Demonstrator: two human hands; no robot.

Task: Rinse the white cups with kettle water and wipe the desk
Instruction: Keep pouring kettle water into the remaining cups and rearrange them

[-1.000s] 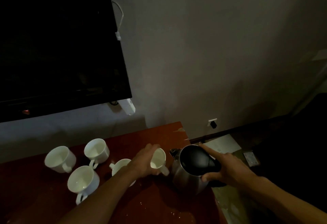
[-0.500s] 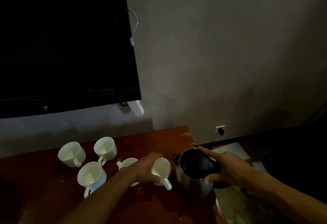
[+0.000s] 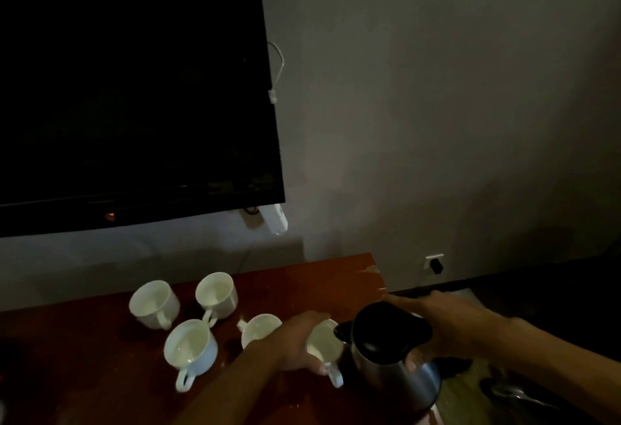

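Head view: left hand (image 3: 295, 340) grips tilted white cup (image 3: 324, 345); right hand (image 3: 450, 327) grasps kettle (image 3: 393, 354) beside it.

cups (image 3: 183, 320) left of kettle (image 3: 395, 355), on desk (image 3: 302, 285)

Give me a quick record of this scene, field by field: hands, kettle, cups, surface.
left hand: grips a white cup, tilted toward the kettle
right hand: holds the steel kettle, spout at the held cup
other cups: four on the desk, left of the held cup
background: dark screen on the wall
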